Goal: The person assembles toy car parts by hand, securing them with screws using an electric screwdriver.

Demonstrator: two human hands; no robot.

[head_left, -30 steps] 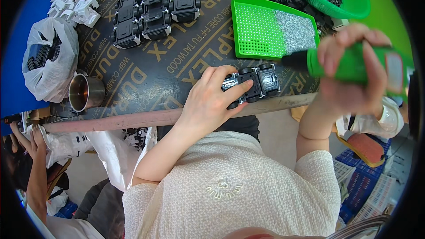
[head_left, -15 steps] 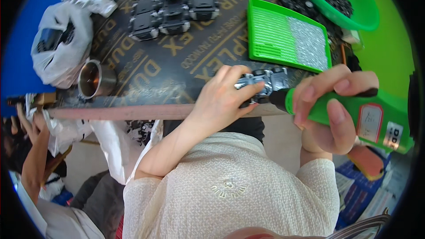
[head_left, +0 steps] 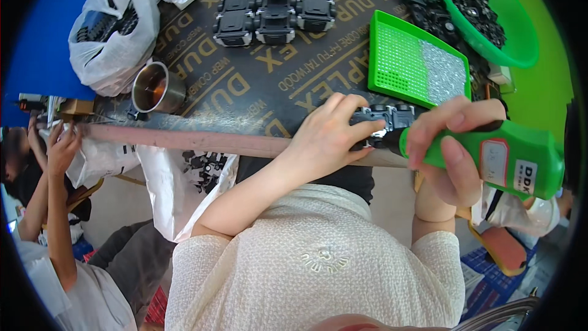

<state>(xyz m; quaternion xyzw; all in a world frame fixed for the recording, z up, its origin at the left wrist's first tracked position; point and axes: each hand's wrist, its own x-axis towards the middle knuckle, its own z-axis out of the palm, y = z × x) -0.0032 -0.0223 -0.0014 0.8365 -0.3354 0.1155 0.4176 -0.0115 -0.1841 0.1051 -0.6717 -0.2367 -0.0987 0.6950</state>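
1. The toy vehicle (head_left: 394, 113), small and dark, lay at the near edge of the table (head_left: 245, 101), partly covered by fingers.
2. The left hand (head_left: 327, 130) was the nearer of the two: it reached over the vehicle's left part. Its grip was partly closed, fingers and thumb bent about the body and keeping hold of it.
3. The vehicle's long axis ran roughly left to right, about in line with the table's near edge, its free end pointing right, away from the left palm.
4. The right hand (head_left: 450, 150) had its grip wrapped around the green power driver (head_left: 523, 159), thumb on the near side. From that grip, the vehicle lay to the left and a little farther from the person.
5. The driver's black nose (head_left: 393, 141) pointed left, at the vehicle's near side, just beside the left fingertips. Whether its tip touched the vehicle could not be told.
6. Beyond the right hand sat the green tray (head_left: 395, 55) with small silvery pieces (head_left: 442, 73); three similar vehicles (head_left: 275, 12) stood side by side farther off, to the left.
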